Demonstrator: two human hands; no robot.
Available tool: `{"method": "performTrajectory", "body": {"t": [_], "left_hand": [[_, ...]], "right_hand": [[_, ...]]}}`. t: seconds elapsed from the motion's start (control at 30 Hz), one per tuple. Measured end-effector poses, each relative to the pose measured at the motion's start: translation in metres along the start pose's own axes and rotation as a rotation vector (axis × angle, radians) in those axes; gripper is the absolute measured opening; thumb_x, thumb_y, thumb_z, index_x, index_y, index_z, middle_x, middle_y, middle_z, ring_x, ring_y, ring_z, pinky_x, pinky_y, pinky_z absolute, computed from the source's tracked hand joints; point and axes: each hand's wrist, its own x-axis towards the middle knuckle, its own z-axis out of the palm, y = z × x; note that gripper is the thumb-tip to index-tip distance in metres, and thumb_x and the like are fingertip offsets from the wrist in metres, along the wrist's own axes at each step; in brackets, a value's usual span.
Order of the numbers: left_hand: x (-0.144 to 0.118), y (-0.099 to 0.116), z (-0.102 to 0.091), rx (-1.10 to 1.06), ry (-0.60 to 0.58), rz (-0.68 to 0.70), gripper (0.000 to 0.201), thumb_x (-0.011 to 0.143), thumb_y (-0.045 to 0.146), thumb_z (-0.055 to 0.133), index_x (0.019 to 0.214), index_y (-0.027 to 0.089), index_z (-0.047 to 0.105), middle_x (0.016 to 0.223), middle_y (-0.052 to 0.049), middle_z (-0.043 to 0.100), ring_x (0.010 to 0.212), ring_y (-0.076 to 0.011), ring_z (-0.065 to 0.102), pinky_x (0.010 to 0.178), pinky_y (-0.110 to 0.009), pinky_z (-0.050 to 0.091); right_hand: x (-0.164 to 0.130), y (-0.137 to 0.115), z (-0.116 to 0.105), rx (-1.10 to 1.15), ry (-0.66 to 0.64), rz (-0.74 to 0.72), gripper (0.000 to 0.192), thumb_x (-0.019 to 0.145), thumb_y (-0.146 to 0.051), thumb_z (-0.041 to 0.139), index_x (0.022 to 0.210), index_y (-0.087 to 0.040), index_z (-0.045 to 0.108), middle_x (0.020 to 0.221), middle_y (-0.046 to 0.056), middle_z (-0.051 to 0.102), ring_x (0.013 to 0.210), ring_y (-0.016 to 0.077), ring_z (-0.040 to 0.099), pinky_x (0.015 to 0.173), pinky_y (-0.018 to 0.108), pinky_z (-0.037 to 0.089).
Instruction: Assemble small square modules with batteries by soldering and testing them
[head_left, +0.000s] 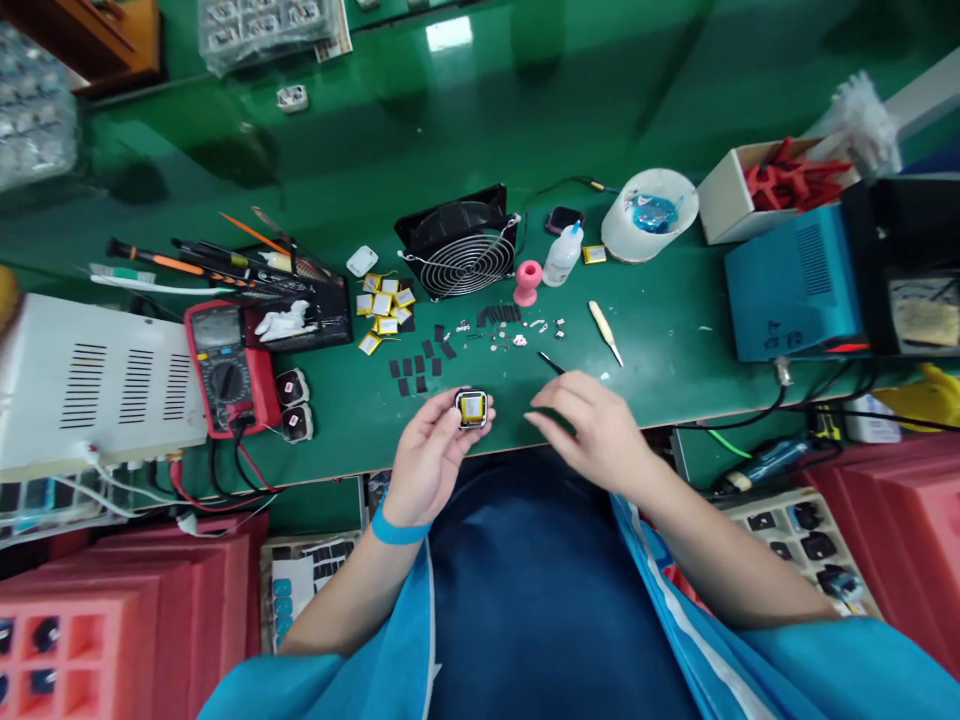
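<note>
My left hand (433,442), with a blue band at the wrist, is closed around a small square smartwatch case (485,410). Its open side faces up and shows a silver battery (472,408) with yellow edges. To its right, my right hand (589,425) hovers near the bench edge, thumb and forefinger apart with nothing visible between them. A thin black tool (551,362) lies just beyond this hand, its near end hidden by the fingers. Several black pads (420,367) and a pile of yellow-edged batteries (385,302) sit beyond my left hand.
A black fan (465,250) stands at the back, beside a pink holder (528,283), a bottle (562,255) and a white tub (649,215). Small parts (517,340) and a cream-handled tool (604,330) lie nearer. A red multimeter (225,370) stands left; a blue box (795,285) stands right.
</note>
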Motion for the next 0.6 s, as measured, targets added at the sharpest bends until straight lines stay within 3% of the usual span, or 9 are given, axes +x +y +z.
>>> {"method": "performTrajectory", "body": {"t": [0.1, 0.2, 0.3, 0.4, 0.5, 0.6], "left_hand": [[-0.003, 0.001, 0.003, -0.044, -0.064, -0.138, 0.048, 0.085, 0.044, 0.079, 0.123, 0.018, 0.068, 0.111, -0.012, 0.078, 0.098, -0.0245, 0.077, 0.088, -0.040, 0.064], [-0.002, -0.003, 0.000, 0.141, -0.084, -0.081, 0.048, 0.083, 0.047, 0.079, 0.120, 0.018, 0.072, 0.105, -0.010, 0.079, 0.092, -0.0235, 0.077, 0.078, -0.035, 0.066], [0.003, -0.003, -0.006, 0.492, -0.091, 0.114, 0.030, 0.089, 0.043, 0.073, 0.108, 0.020, 0.077, 0.095, -0.006, 0.080, 0.080, -0.0206, 0.075, 0.071, -0.032, 0.064], [0.011, 0.002, -0.011, 0.853, -0.082, 0.423, 0.017, 0.097, 0.033, 0.066, 0.100, 0.023, 0.079, 0.091, -0.005, 0.078, 0.081, -0.0188, 0.073, 0.078, -0.033, 0.061], [0.020, 0.005, -0.015, 1.031, -0.098, 0.672, 0.019, 0.101, 0.031, 0.060, 0.106, 0.023, 0.076, 0.104, -0.007, 0.076, 0.098, -0.0216, 0.071, 0.089, -0.037, 0.059], [0.024, 0.006, -0.019, 1.115, -0.182, 0.774, 0.026, 0.100, 0.037, 0.063, 0.119, 0.021, 0.069, 0.114, -0.008, 0.074, 0.107, -0.0232, 0.069, 0.095, -0.040, 0.058]], "right_hand": [[0.000, -0.016, 0.019, 0.201, 0.018, 0.022, 0.011, 0.102, -0.025, 0.057, 0.109, -0.020, 0.064, 0.102, 0.009, 0.071, 0.095, 0.0207, 0.067, 0.086, 0.034, 0.056], [0.000, -0.019, 0.030, 0.307, -0.013, 0.120, 0.016, 0.101, -0.026, 0.059, 0.116, -0.021, 0.062, 0.103, 0.008, 0.071, 0.092, 0.0201, 0.068, 0.082, 0.034, 0.057], [-0.002, -0.014, 0.035, 0.306, -0.066, 0.145, 0.013, 0.100, -0.028, 0.060, 0.111, -0.022, 0.064, 0.093, 0.005, 0.070, 0.085, 0.0197, 0.067, 0.077, 0.033, 0.057], [-0.004, -0.009, 0.037, 0.198, -0.058, 0.071, 0.013, 0.101, -0.026, 0.058, 0.109, -0.021, 0.068, 0.098, 0.009, 0.072, 0.090, 0.0219, 0.066, 0.081, 0.037, 0.057], [-0.003, -0.005, 0.040, 0.076, -0.024, -0.060, 0.018, 0.102, -0.021, 0.055, 0.109, -0.021, 0.072, 0.110, 0.011, 0.074, 0.093, 0.0224, 0.064, 0.082, 0.038, 0.057], [0.001, -0.002, 0.042, 0.008, -0.001, -0.179, 0.019, 0.102, -0.016, 0.054, 0.105, -0.018, 0.073, 0.114, 0.011, 0.075, 0.088, 0.0200, 0.061, 0.080, 0.035, 0.055]]}}
